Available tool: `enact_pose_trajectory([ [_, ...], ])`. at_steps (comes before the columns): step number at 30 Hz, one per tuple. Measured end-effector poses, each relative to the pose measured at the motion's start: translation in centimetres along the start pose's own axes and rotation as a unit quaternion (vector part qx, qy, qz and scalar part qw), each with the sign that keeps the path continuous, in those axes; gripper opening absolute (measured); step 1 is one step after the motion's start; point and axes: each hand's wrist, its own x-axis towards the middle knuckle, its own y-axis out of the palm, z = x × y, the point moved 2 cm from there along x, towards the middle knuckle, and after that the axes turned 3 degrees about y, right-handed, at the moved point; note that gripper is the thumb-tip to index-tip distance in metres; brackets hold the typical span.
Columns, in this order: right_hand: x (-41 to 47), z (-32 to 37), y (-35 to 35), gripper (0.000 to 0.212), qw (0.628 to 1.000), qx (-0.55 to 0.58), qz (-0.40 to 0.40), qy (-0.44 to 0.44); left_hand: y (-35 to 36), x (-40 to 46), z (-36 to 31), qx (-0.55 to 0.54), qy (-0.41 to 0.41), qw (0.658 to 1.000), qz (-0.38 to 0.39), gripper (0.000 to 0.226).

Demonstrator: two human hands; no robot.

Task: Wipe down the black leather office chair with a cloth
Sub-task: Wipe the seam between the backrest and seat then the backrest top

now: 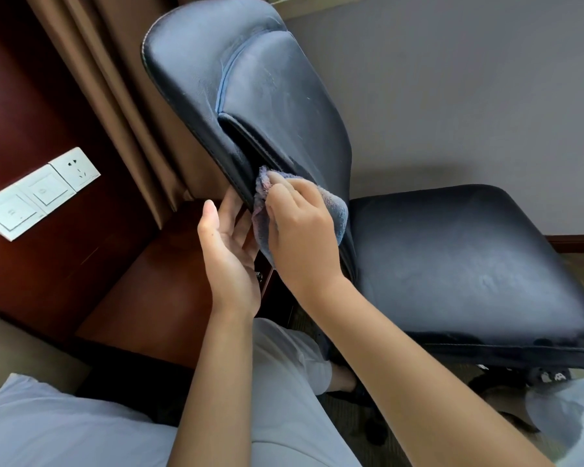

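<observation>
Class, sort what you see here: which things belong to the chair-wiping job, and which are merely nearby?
Job:
chair
cloth
right hand, pressing the cloth on the backrest
left hand, steadying the backrest edge

Nearby:
curtain
wall sockets
pillow

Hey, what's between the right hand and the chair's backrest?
In the head view, the cloth lies between them: the right hand presses it against the lower edge of the backrest, so the palm is not on the leather.
</observation>
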Motion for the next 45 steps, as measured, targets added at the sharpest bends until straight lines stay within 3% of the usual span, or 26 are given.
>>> enact_pose_trajectory([
  [3,-1.1,-0.2,-0.6,0.017,1.000,0.000,-0.024,0.014,-0.1,-0.1,-0.3,0.015,0.004,1.000,0.006,0.058],
  [7,0.3,-0.1,-1.4,0.029,0.991,0.058,-0.040,0.111,0.1,-0.4,-0.6,0.010,-0.014,1.000,0.000,0.057],
  [11,2.2,0.9,-1.4,0.039,0.986,0.150,-0.007,0.079,0.0,-0.7,-0.7,0.005,-0.034,0.999,0.003,0.056],
  [13,2.0,0.4,-1.3,0.041,0.987,0.144,0.008,0.064,0.1,-0.8,-0.8,-0.008,-0.045,0.999,-0.001,0.056],
  [17,-2.1,-1.3,-1.0,0.013,0.993,0.075,0.055,0.070,0.1,-0.6,-0.6,0.000,-0.035,0.999,-0.005,0.056],
  [20,-2.8,-1.5,-1.5,0.028,0.987,0.102,0.036,0.117,-0.1,-0.4,-0.6,-0.005,-0.026,1.000,0.000,0.056],
  [22,-0.9,-0.4,-2.0,0.034,0.985,0.142,0.001,0.101,-0.1,-0.6,-0.8,-0.022,-0.044,0.999,0.008,0.059],
  [26,2.5,2.1,-1.4,0.020,0.983,0.183,-0.014,0.006,-0.3,-0.6,-1.4,-0.038,-0.036,0.998,0.044,0.065],
  [30,-1.9,-0.9,-1.0,0.010,0.985,0.160,0.000,0.063,-0.7,-0.3,-1.5,-0.027,-0.045,0.998,0.026,0.063],
  [33,-5.1,-2.5,-0.9,0.028,0.984,0.144,0.025,0.106,-0.6,-0.4,-1.2,0.014,-0.014,1.000,0.017,0.061],
  [38,-1.3,0.1,-1.4,0.046,0.976,0.174,-0.022,0.128,-0.5,-1.2,-1.7,-0.030,-0.055,0.998,0.021,0.067],
  [43,4.4,2.8,-1.1,0.014,0.965,0.233,-0.011,0.116,-1.0,-0.8,-2.5,-0.019,-0.050,0.998,0.037,0.071],
  [45,5.0,2.5,-1.0,0.013,0.967,0.232,0.011,0.108,-1.0,-0.4,-2.7,-0.022,-0.045,0.998,0.027,0.072],
])
